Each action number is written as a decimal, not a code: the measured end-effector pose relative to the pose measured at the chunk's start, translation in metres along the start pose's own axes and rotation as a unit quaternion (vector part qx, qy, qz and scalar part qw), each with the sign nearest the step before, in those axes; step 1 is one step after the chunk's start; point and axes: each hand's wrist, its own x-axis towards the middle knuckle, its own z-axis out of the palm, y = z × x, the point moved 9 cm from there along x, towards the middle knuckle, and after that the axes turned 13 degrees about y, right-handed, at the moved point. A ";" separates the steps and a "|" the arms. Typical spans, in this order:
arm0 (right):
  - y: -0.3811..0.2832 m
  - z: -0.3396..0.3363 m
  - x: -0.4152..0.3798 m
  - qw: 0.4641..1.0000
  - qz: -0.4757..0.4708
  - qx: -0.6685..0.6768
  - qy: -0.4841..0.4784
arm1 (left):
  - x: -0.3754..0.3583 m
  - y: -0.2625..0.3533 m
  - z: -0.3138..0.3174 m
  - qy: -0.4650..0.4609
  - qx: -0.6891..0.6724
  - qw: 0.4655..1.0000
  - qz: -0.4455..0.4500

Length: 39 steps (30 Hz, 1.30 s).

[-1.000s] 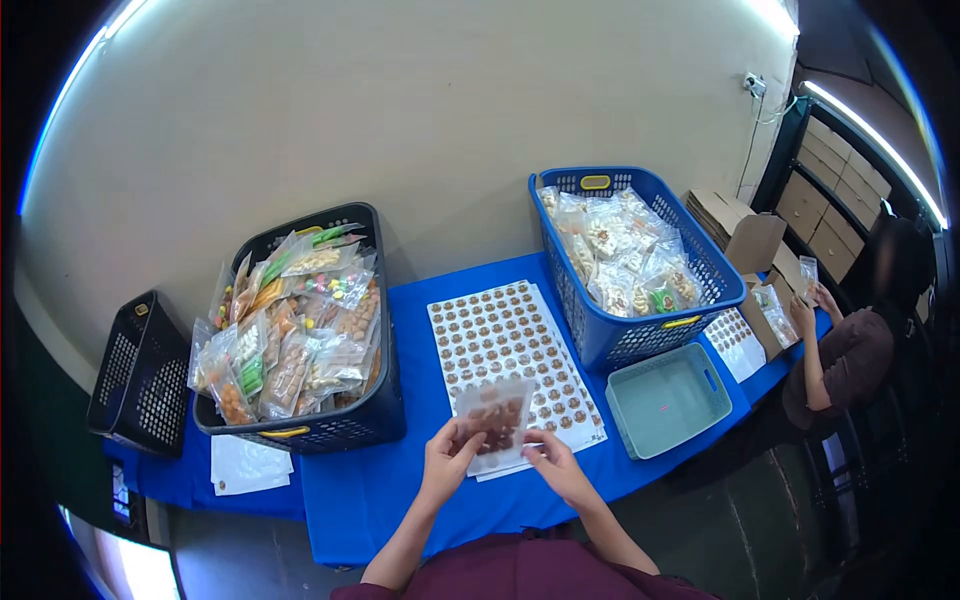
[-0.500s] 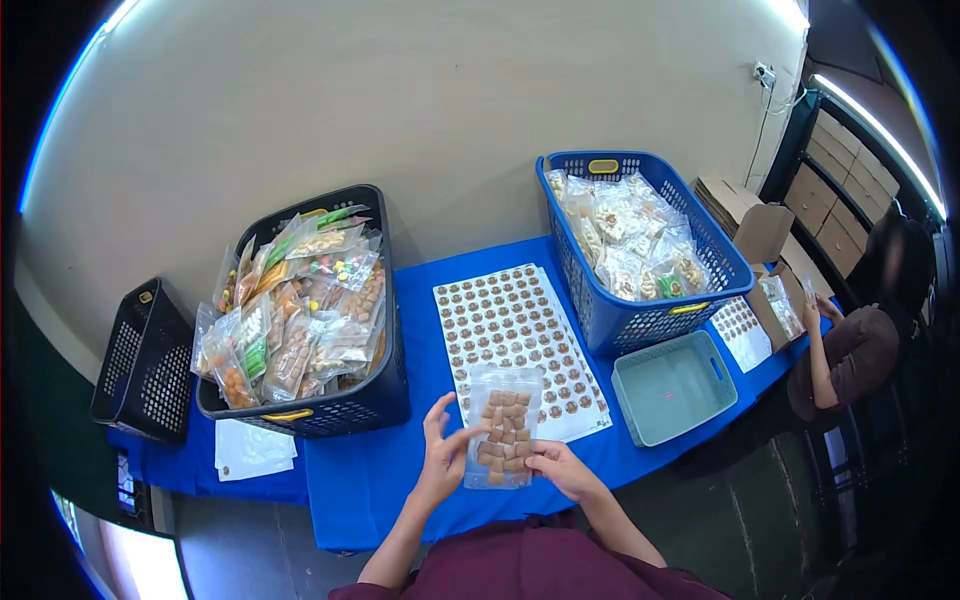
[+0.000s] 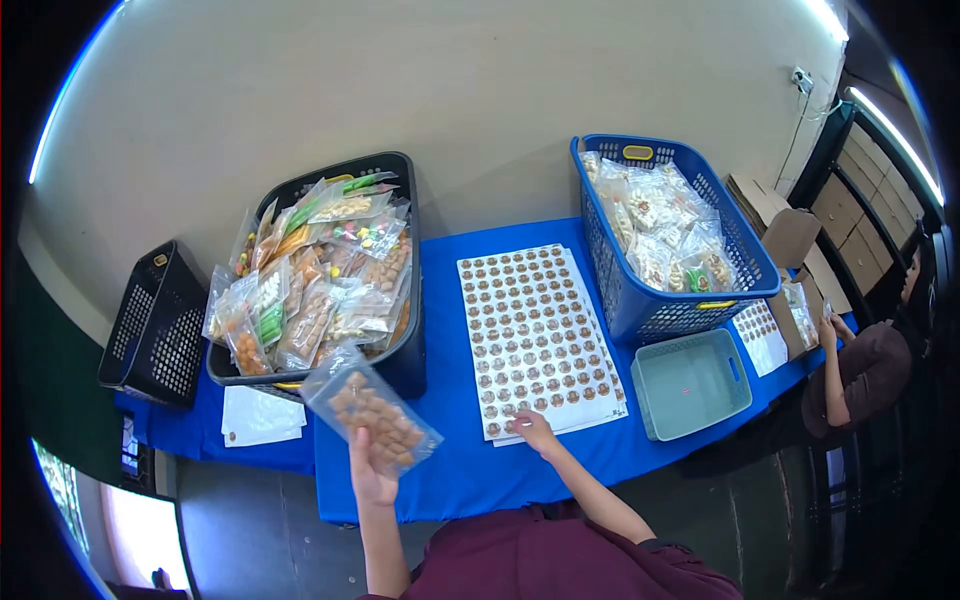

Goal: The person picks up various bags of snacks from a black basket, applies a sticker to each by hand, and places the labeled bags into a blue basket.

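My left hand (image 3: 373, 475) is closed on the lower part of a clear bag of brown pillow-shaped pieces (image 3: 374, 415), tilted in front of the black basket (image 3: 416, 330). That basket is heaped with filled clear bags (image 3: 310, 275). At the lower edge of a sheet of round stickers (image 3: 530, 330), my right hand (image 3: 535, 430) touches the paper near the bottom row, fingers bent together. Whether a sticker is between those fingertips is too small to tell.
A blue basket (image 3: 765, 287) of filled bags stands at the back right, with a green tray (image 3: 692, 385) before it. An empty black basket (image 3: 155, 330) is at left. Beyond an open carton (image 3: 800, 325), another person (image 3: 860, 370) holds something small.
My left hand has carried the bag left and tilted it. My right hand has let go of the bag and moved onto the sticker sheet. The view has shifted slightly.
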 end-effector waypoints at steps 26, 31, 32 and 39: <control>0.013 0.015 0.004 0.969 -0.102 -0.180 0.135 | -0.021 0.028 -0.079 0.160 -0.040 0.985 0.056; 0.012 0.009 -0.004 0.969 -0.082 -0.145 0.180 | -0.023 0.032 -0.085 0.181 -0.045 0.980 0.069; 0.012 0.008 -0.005 0.967 -0.091 -0.133 0.195 | -0.024 0.032 -0.085 0.181 -0.043 0.980 0.071; 0.060 0.018 0.015 0.991 0.023 -0.014 0.131 | -0.023 0.023 -0.078 0.186 -0.010 0.979 0.077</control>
